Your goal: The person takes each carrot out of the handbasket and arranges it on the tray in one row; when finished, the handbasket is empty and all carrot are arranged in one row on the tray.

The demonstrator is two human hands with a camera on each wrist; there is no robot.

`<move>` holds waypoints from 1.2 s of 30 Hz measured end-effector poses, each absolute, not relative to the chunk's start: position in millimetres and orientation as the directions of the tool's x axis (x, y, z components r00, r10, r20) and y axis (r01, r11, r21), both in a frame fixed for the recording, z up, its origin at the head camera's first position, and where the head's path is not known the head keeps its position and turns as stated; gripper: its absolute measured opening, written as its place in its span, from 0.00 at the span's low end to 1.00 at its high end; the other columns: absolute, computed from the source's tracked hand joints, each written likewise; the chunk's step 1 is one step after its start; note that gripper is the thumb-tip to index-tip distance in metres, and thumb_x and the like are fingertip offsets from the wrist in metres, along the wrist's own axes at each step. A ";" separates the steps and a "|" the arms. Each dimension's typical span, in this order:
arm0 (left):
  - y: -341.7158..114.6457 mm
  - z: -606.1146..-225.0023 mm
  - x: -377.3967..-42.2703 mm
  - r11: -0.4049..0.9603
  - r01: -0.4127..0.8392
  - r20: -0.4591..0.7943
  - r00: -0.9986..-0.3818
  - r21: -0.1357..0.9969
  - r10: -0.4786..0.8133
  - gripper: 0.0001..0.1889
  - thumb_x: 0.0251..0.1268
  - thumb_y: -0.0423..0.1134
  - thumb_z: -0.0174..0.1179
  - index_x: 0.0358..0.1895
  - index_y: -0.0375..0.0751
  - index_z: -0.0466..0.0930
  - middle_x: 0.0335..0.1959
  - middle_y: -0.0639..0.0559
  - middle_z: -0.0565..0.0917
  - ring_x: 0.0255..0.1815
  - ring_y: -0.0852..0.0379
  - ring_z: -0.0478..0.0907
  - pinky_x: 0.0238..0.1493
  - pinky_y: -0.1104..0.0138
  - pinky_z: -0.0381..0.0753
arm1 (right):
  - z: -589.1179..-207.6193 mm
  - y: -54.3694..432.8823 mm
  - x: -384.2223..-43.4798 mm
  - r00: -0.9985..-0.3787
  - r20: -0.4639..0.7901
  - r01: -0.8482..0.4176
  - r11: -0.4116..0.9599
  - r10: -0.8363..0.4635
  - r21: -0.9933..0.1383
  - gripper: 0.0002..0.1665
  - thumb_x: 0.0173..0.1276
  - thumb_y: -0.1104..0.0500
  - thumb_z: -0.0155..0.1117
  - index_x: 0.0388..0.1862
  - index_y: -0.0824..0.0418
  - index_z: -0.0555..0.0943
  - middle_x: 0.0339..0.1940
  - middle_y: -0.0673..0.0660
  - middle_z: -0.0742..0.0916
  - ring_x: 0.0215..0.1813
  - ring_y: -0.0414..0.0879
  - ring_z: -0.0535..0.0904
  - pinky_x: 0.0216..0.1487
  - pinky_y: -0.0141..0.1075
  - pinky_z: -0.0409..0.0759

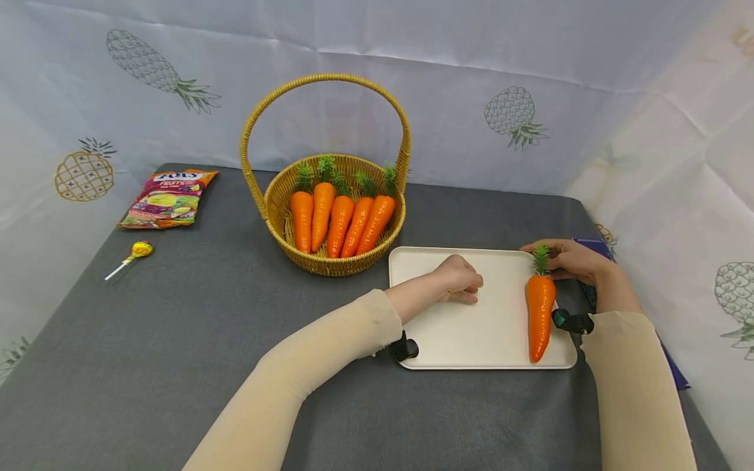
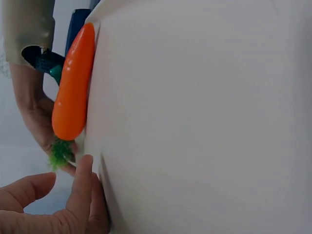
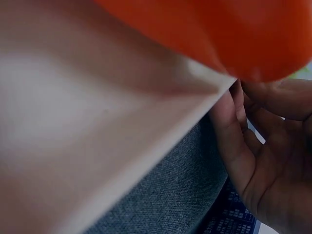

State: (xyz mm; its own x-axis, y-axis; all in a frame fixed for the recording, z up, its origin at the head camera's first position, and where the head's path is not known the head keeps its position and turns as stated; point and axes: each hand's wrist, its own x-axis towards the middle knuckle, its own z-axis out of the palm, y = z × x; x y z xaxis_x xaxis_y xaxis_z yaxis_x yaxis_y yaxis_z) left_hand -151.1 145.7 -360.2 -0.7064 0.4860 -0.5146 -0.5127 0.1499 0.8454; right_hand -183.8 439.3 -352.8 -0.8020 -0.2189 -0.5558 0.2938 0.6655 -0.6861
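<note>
A white rectangular tray [image 1: 471,363] lies on the dark tabletop. Along its right side rests an orange toy carrot [image 1: 540,314] with a green leafy top, its narrow end toward the front. My left hand [image 1: 461,278] is over the tray's middle, fingers loosely bent with nothing between them; in the left wrist view the thumb and fingers of the left hand [image 2: 73,209] stand apart. At the back right corner, my right hand [image 1: 574,260] grips the tray's rim, partly behind the carrot's leaves. The right wrist view has the right hand [image 3: 273,151] at that corner, fingertips partly hidden.
Behind and left of the tray stands a wicker basket [image 1: 321,265] with a tall handle, holding several toy carrots [image 1: 340,226]. Farther left lie a candy bag [image 1: 167,199] and a yellow lollipop [image 1: 141,248]. A dark blue item [image 1: 674,366] lies under the right forearm.
</note>
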 end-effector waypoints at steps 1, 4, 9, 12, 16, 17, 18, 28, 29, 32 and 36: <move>145.5 -360.1 -151.0 0.148 -0.515 -0.515 -0.703 0.844 0.491 0.08 0.64 0.23 0.57 0.45 0.25 0.75 0.43 0.40 0.77 0.40 0.53 0.76 0.58 0.55 0.85 | -352.5 439.2 -183.5 -0.801 -0.557 0.294 0.665 -0.220 -0.686 0.35 0.71 0.68 0.51 0.77 0.65 0.60 0.47 0.35 0.81 0.48 0.34 0.81 0.51 0.32 0.86; 144.7 -359.8 -150.8 0.150 -0.516 -0.514 -0.695 0.844 0.503 0.06 0.64 0.24 0.57 0.42 0.27 0.74 0.48 0.39 0.77 0.44 0.50 0.77 0.59 0.54 0.84 | -352.0 439.2 -183.1 -0.799 -0.558 0.294 0.666 -0.222 -0.686 0.36 0.71 0.67 0.53 0.77 0.65 0.59 0.47 0.33 0.80 0.47 0.34 0.79 0.50 0.30 0.86; 143.3 -359.4 -151.5 0.152 -0.520 -0.516 -0.683 0.841 0.517 0.05 0.64 0.24 0.57 0.42 0.28 0.74 0.56 0.38 0.76 0.52 0.47 0.78 0.59 0.54 0.84 | -352.3 439.3 -183.3 -0.799 -0.559 0.295 0.667 -0.220 -0.684 0.36 0.71 0.68 0.53 0.77 0.65 0.59 0.47 0.33 0.80 0.47 0.33 0.79 0.50 0.31 0.86; 141.9 -358.4 -152.2 0.153 -0.526 -0.521 -0.676 0.836 0.522 0.07 0.64 0.25 0.57 0.43 0.27 0.74 0.52 0.39 0.77 0.47 0.49 0.78 0.59 0.54 0.84 | -352.9 439.0 -183.4 -0.799 -0.560 0.299 0.663 -0.220 -0.686 0.35 0.71 0.68 0.51 0.77 0.66 0.60 0.47 0.34 0.81 0.47 0.34 0.81 0.51 0.31 0.86; 139.4 -355.7 -153.6 0.153 -0.536 -0.528 -0.668 0.830 0.524 0.07 0.64 0.25 0.57 0.44 0.29 0.73 0.41 0.43 0.76 0.37 0.54 0.74 0.60 0.53 0.83 | -353.6 439.6 -183.6 -0.798 -0.561 0.303 0.659 -0.220 -0.689 0.35 0.71 0.68 0.51 0.77 0.66 0.59 0.46 0.34 0.81 0.47 0.34 0.80 0.50 0.31 0.86; 138.7 -354.8 -154.0 0.151 -0.538 -0.529 -0.668 0.829 0.524 0.07 0.64 0.25 0.57 0.43 0.30 0.73 0.41 0.43 0.76 0.37 0.54 0.74 0.60 0.53 0.83 | -353.6 439.7 -183.6 -0.797 -0.561 0.301 0.659 -0.222 -0.689 0.35 0.72 0.68 0.51 0.77 0.66 0.59 0.46 0.34 0.81 0.47 0.33 0.80 0.50 0.31 0.86; 138.0 -353.6 -154.5 0.149 -0.540 -0.530 -0.668 0.828 0.523 0.07 0.64 0.25 0.57 0.44 0.30 0.73 0.42 0.42 0.77 0.39 0.53 0.76 0.60 0.53 0.83 | -353.6 439.9 -183.6 -0.797 -0.561 0.300 0.659 -0.223 -0.689 0.35 0.72 0.68 0.51 0.77 0.66 0.59 0.46 0.34 0.81 0.47 0.33 0.80 0.50 0.31 0.86; 125.3 -333.2 -158.8 0.116 -0.530 -0.490 -0.649 0.840 0.582 0.16 0.68 0.26 0.56 0.57 0.28 0.70 0.62 0.35 0.74 0.68 0.37 0.73 0.63 0.52 0.82 | -352.5 439.3 -183.6 -0.794 -0.562 0.295 0.664 -0.230 -0.687 0.36 0.71 0.68 0.51 0.77 0.66 0.58 0.46 0.32 0.80 0.48 0.33 0.79 0.51 0.30 0.86; 123.2 -330.8 -159.0 0.115 -0.528 -0.487 -0.647 0.841 0.586 0.16 0.68 0.26 0.56 0.57 0.29 0.70 0.61 0.36 0.74 0.68 0.37 0.73 0.63 0.52 0.81 | -352.4 439.2 -183.7 -0.794 -0.563 0.295 0.664 -0.230 -0.687 0.36 0.71 0.68 0.50 0.77 0.66 0.58 0.46 0.32 0.80 0.48 0.32 0.79 0.51 0.30 0.86; 116.7 -324.6 -159.8 0.119 -0.518 -0.478 -0.645 0.847 0.596 0.16 0.68 0.27 0.57 0.57 0.29 0.70 0.61 0.37 0.75 0.68 0.37 0.73 0.63 0.52 0.82 | -352.2 439.3 -183.8 -0.792 -0.564 0.295 0.663 -0.233 -0.688 0.36 0.71 0.69 0.50 0.78 0.66 0.57 0.46 0.32 0.80 0.48 0.31 0.79 0.51 0.30 0.86; 106.9 -316.0 -160.6 0.139 -0.494 -0.466 -0.637 0.858 0.614 0.18 0.70 0.28 0.56 0.61 0.29 0.69 0.64 0.37 0.73 0.69 0.38 0.73 0.63 0.52 0.81 | -351.7 439.7 -182.9 -0.791 -0.563 0.289 0.663 -0.242 -0.691 0.36 0.71 0.68 0.50 0.78 0.66 0.57 0.47 0.33 0.80 0.49 0.30 0.80 0.51 0.30 0.86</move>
State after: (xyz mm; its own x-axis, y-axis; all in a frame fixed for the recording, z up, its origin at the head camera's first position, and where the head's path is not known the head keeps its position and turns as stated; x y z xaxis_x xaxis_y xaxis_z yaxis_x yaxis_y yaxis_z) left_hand -160.6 106.9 -316.0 -0.6373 0.6136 -0.4662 -0.4944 0.1386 0.8581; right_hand -182.9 439.7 -351.7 -0.7906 -0.2415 -0.5626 0.2888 0.6632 -0.6905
